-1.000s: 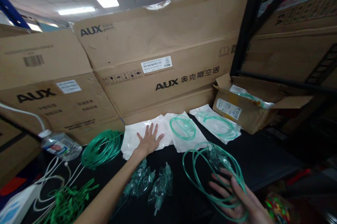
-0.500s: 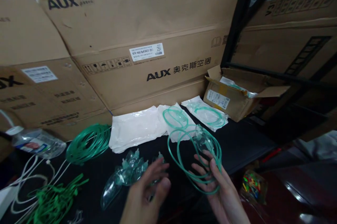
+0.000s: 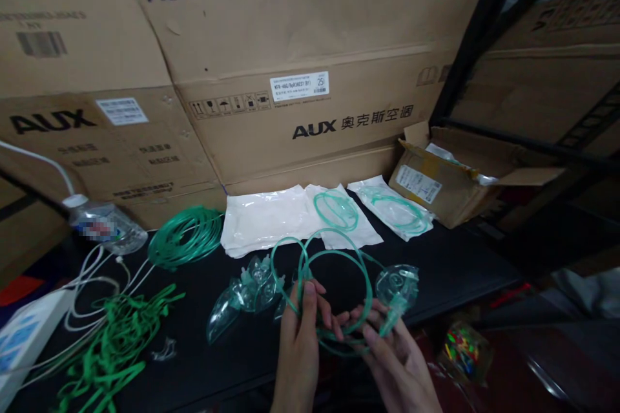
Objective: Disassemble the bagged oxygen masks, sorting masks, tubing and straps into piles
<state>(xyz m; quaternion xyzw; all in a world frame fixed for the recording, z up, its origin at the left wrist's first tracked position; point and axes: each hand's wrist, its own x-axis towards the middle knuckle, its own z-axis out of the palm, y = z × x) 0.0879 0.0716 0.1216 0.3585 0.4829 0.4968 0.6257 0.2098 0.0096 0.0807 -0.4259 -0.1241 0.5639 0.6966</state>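
Note:
Loops of thin green tubing (image 3: 365, 271) stand up between my two hands above the black table. My left hand (image 3: 305, 329) is closed around the left side of the coil. On the right, my right hand (image 3: 392, 348) grips the lower part of the coil near the mask's connector. A clear green oxygen mask (image 3: 397, 284) sticks out above my right fingers, joined to the tubing. Several more clear masks (image 3: 249, 290) lie in a pile left of my hands. Behind, white pouches (image 3: 266, 219) lie flat; green tubing shows in two of them.
A thick coil of green tubing (image 3: 186, 235), a plastic bottle (image 3: 109, 225), tangled green straps (image 3: 121, 342), white cables and a power strip (image 3: 33, 342) lie left. An open carton (image 3: 436, 174) stands back right before large cartons (image 3: 310, 31). Lower right is a box of colourful bits (image 3: 465, 351).
My left hand has come right and taken hold of the tubing coil. The mask has swung out to the right of the loops. The view has shifted slightly left.

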